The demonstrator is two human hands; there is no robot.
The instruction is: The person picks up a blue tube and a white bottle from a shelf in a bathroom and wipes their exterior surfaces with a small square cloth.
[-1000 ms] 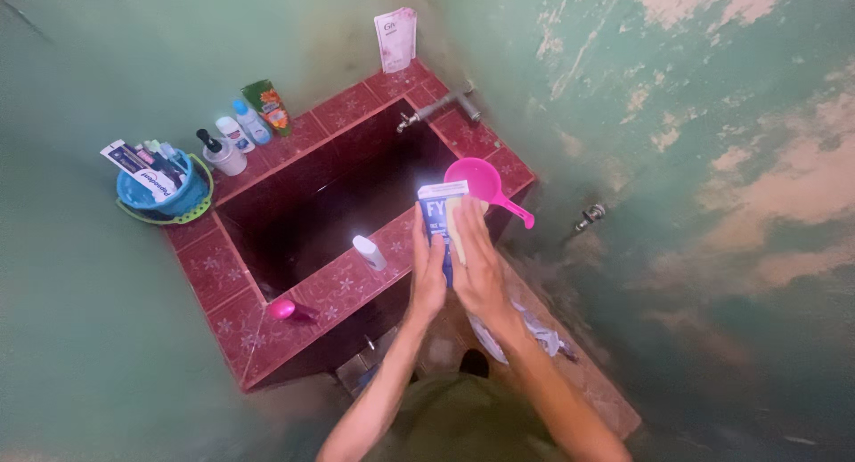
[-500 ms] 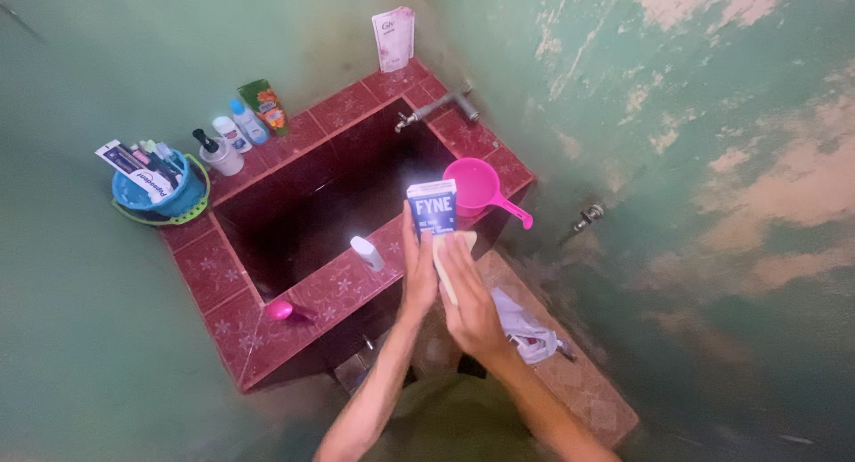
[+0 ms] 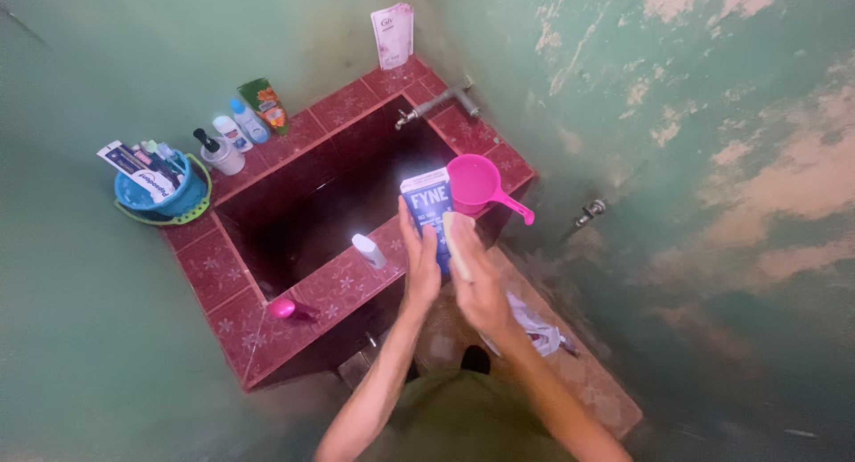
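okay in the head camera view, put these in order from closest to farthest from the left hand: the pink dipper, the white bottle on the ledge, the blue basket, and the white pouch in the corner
From the left hand:
1. White bottle, just to its left on the front ledge.
2. Pink dipper, up and right, on the right ledge.
3. White pouch, standing in the far corner.
4. Blue basket, far left ledge.

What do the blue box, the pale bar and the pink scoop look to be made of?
Blue box in the left hand: printed cardboard, flat faces and sharp folded edges. Pale bar in the right hand: probably soap, matte cream, rounded. Pink scoop: glossy moulded plastic, one piece with its handle.
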